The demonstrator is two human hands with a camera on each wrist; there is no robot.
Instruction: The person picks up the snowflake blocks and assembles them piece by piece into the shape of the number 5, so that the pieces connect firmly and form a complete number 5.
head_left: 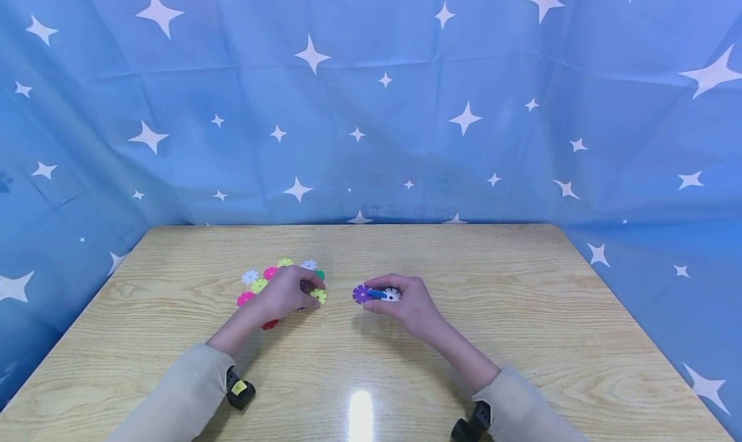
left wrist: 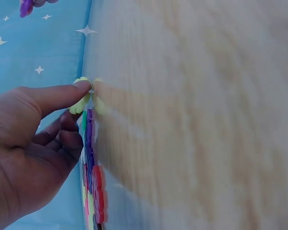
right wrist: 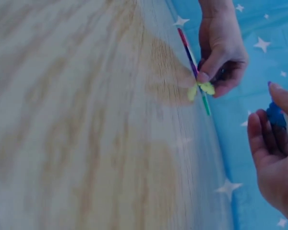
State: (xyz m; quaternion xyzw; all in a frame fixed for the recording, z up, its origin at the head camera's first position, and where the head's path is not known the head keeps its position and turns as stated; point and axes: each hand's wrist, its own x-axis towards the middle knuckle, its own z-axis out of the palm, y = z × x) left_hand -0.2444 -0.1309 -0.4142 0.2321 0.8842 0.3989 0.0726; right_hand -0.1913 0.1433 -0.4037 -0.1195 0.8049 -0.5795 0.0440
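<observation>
My left hand (head_left: 290,292) pinches a yellow-green notched plastic disc (head_left: 319,296) between thumb and fingers, tilted up at the tabletop in the left wrist view. Under and around that hand lie several flat flower-like discs, among them a pink disc (head_left: 245,298), a pale blue disc (head_left: 250,276) and a red disc (left wrist: 99,194). To the right, raised over the table, my right hand (head_left: 409,305) grips a short chain: a purple disc (head_left: 360,294), a blue disc (right wrist: 276,115) and a white disc (head_left: 391,294). The fingers partly hide the chain.
The wood-grain table (head_left: 551,326) reaches back to a blue curtain (head_left: 371,120) with white stars. A black wrist camera (head_left: 240,390) sits at the left cuff and another wrist camera (head_left: 472,424) at the right. A bright light reflection shows on the tabletop near the front.
</observation>
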